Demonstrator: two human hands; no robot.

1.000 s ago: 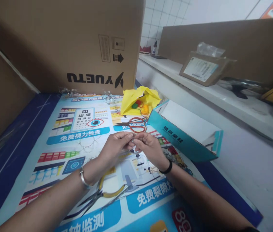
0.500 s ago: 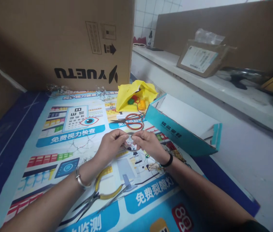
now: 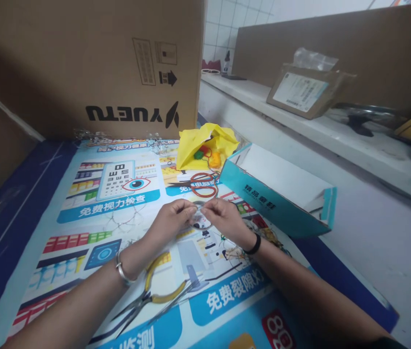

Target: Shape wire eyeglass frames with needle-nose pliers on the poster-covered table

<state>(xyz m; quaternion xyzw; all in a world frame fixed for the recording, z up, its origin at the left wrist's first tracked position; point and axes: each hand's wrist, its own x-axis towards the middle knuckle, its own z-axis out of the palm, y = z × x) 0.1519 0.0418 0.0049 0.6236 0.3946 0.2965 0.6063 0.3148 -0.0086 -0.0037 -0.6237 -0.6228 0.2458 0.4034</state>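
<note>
On the scissors' (image 3: 189, 184) near side | left hand (image 3: 172, 216), right hand (image 3: 227, 220): each pinching ring (image 3: 203, 228) | apply light, even finger pressure; thin ring may bend

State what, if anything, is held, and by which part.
A thin ring, by its rim: left hand at its left, right hand at its right. Exact contact is unclear.

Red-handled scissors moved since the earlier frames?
No: the red-handled scissors lie on the same part of the printed sheet; the whole view shifted.
</note>
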